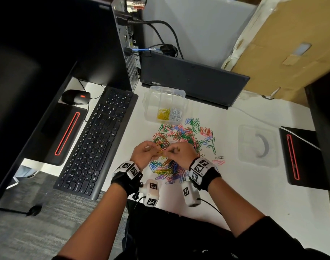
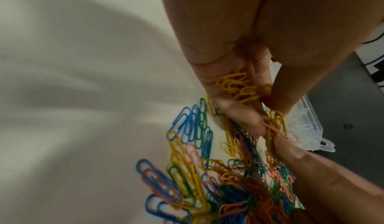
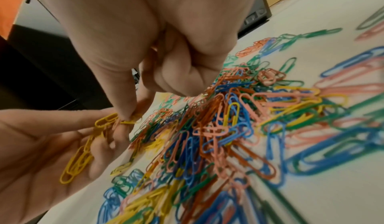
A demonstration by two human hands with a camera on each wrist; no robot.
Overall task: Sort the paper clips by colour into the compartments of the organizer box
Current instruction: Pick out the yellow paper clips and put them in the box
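Note:
A heap of mixed coloured paper clips [image 1: 181, 143] lies on the white desk. Beyond it stands the clear organizer box [image 1: 168, 89], with yellow clips [image 1: 163, 114] in one near compartment and white clips [image 1: 177, 114] in the one beside it. My left hand [image 1: 145, 152] hovers over the heap, cupped round several yellow clips [image 2: 236, 86], also seen lying in its palm [image 3: 79, 161]. My right hand [image 1: 179, 152] meets it, thumb and forefinger pinching a yellow clip [image 3: 129, 120] at the left hand's fingertips [image 3: 116, 129]; its other fingers are curled.
A black keyboard [image 1: 96, 141] lies left of the heap, with a mouse [image 1: 76, 97] behind it. A dark laptop [image 1: 194, 79] stands just behind the box. The clear lid [image 1: 258, 145] lies to the right, near a black device [image 1: 301, 156]. A few stray clips [image 1: 219, 160] lie apart.

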